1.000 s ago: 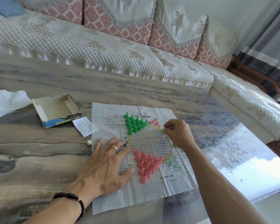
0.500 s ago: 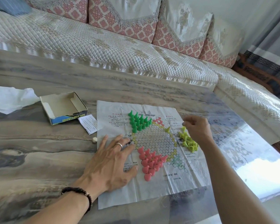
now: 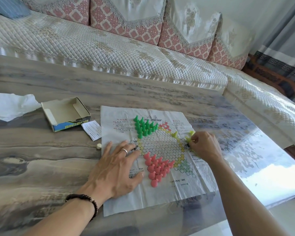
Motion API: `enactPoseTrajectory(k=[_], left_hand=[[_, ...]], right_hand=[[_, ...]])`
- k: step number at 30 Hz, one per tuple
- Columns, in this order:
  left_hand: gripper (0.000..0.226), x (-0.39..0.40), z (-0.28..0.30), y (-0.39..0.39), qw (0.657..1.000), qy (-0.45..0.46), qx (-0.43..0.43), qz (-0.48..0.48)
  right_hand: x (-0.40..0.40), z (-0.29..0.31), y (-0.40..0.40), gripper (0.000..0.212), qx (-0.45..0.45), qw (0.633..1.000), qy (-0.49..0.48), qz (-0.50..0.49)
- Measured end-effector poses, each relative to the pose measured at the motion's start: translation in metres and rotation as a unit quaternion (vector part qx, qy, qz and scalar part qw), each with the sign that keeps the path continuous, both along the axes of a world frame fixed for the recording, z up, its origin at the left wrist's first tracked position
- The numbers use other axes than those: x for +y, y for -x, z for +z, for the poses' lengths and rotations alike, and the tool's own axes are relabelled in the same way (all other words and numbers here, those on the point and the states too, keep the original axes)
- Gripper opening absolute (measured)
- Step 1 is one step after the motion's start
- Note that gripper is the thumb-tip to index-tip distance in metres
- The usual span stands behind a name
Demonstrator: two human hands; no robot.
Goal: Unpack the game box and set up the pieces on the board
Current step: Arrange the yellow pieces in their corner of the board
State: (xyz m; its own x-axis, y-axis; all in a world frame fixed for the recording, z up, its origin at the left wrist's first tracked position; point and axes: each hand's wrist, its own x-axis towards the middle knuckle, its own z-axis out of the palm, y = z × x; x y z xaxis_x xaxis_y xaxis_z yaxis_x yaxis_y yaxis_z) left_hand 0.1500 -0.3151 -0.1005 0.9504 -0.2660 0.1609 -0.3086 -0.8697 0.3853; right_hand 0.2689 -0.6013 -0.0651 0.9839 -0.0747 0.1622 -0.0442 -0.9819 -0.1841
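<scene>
Yellow-green pieces (image 3: pixel 189 137) lie mostly hidden behind the right hand (image 3: pixel 204 146) at the board's 3 o'clock edge; only a few tips show above the knuckles, and their number cannot be made out. The right hand's fingers (image 3: pixel 193 139) are curled in among them and seem to pinch one, though the piece itself is too covered to be sure. One lone yellow piece (image 3: pixel 174 134) stands apart, just at 9 o'clock of that hand, on the ring of the printed hexagon field.

The paper board (image 3: pixel 160 195) lies flat on the counter (image 3: pixel 41 167). The left hand (image 3: pixel 116 167) rests palm down on its 9 o'clock margin, fingers spread and released, covering some printed text; a ring sits on one finger and a dark bead bracelet (image 3: pixel 85 200) on the wrist. Green pieces (image 3: pixel 144 127) stand clustered at the board's 11 o'clock, pink pieces (image 3: pixel 156 166) at about 6 o'clock, just beside the left thumb.

At 10 o'clock of the board sits the open game box (image 3: pixel 66 114), its printed side lettering upside down. A small paper slip (image 3: pixel 92 131) lies between box and board, overlapping the board's edge. A pale die (image 3: pixel 98 146) lies near the slip. White crumpled paper (image 3: pixel 10 104) is cut off by the picture's 9 o'clock edge. A quilted sofa (image 3: pixel 109 53) runs behind the counter.
</scene>
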Motion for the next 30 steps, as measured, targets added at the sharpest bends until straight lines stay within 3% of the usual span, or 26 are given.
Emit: enactPoseTrajectory(k=[8,11,13,23,30], left_hand=[[0.071,0.000,0.001,0.000,1.000,-0.009,0.003,-0.001],[0.072,0.000,0.000,-0.001,1.000,-0.009,0.004,-0.001],[0.072,0.000,0.000,0.000,1.000,-0.007,0.005,-0.002],[0.071,0.000,0.001,-0.001,1.000,0.008,-0.004,-0.001],[0.071,0.000,0.000,-0.001,1.000,-0.008,0.000,-0.001]], right_hand=[[-0.005,0.021,0.002,0.013,-0.042,0.988,-0.139,-0.049],[-0.004,0.024,-0.003,0.020,-0.026,0.975,-0.212,-0.058],[0.002,0.026,-0.006,0.013,-0.012,0.969,-0.238,-0.056],[0.032,0.011,-0.008,0.018,0.068,0.991,-0.091,0.074],[0.031,0.005,-0.008,0.010,0.037,0.992,-0.104,0.062]])
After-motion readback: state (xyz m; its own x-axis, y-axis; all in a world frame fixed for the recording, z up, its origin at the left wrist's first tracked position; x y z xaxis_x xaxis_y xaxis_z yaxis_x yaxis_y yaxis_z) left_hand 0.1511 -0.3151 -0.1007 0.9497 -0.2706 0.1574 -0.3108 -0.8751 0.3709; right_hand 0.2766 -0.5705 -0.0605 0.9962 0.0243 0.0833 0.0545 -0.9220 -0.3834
